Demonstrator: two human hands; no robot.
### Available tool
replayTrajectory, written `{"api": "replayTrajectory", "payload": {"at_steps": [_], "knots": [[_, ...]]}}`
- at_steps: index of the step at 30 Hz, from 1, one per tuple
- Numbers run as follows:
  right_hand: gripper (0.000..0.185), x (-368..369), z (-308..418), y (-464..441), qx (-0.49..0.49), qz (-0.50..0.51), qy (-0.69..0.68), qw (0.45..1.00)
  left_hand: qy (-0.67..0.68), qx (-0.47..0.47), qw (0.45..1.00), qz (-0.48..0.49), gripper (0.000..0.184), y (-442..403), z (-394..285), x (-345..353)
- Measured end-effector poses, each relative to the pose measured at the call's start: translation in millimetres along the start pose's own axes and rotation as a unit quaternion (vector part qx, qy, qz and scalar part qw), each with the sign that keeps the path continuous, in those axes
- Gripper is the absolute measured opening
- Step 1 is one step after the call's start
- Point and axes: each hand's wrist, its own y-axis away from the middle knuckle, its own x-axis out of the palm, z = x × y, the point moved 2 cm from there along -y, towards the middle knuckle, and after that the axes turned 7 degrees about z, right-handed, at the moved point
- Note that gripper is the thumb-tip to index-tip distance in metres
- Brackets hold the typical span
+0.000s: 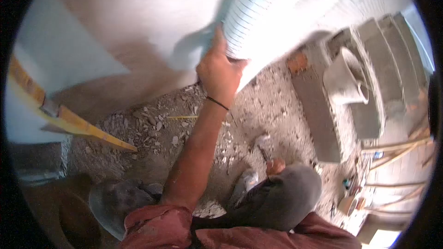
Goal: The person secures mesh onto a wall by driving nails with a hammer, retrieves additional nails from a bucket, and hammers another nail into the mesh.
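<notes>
My left hand (220,67), with a dark band at the wrist, reaches forward to the wall. Its fingers and thumb close round the lower end of a pale blue-white piece with close dark cross lines and a red stripe (254,9); glare hides whether it is a tube or a rolled sheet. Low beside my right knee, my right hand (275,166) shows only in part. It looks closed by a slim, greyish tool-like thing (263,145) that I cannot make out. The knee hides the rest of that arm.
A yellow level-like bar (92,133) leans at the left. Concrete steps (318,110) rise at the right, bearing a dirty white bucket (344,80). Rubble (157,120) covers the floor along the wall (134,14). Timber poles (397,147) and containers (348,205) lie at the far right.
</notes>
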Motion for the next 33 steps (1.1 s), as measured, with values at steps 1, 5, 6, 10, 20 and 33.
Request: {"api": "replayTrajectory", "payload": {"at_steps": [1, 5, 6, 10, 20, 33], "knots": [[0.024, -13, 14, -5, 0.003, 0.0, -0.001, 1.0, -0.005, -0.003, 1.0, -0.01, 0.106, 2, 1, 4], [0.019, -62, 37, -14, 0.047, 0.016, -0.037, 0.998, -0.039, -0.024, 0.998, 0.053, 0.1, 1, -1, 1], [0.018, -66, 39, -22, 0.06, 0.013, -0.077, 0.995, -0.037, -0.023, 0.997, 0.071, 0.1, 1, 1, 2], [0.015, -70, 46, -72, -0.042, -0.062, -0.154, 0.985, -0.073, 0.06, 0.995, 0.01, 0.11, 4, -2, 1], [0.013, -32, 176, -177, -0.199, 0.099, -0.181, 0.958, -0.045, 0.04, 0.998, 0.025, 0.109, -1, 3, 1], [0.02, 23, 221, -191, -0.163, 0.167, 0.018, 0.972, 0.049, -0.038, 0.998, 0.018, 0.109, 3, -4, -5]]}}
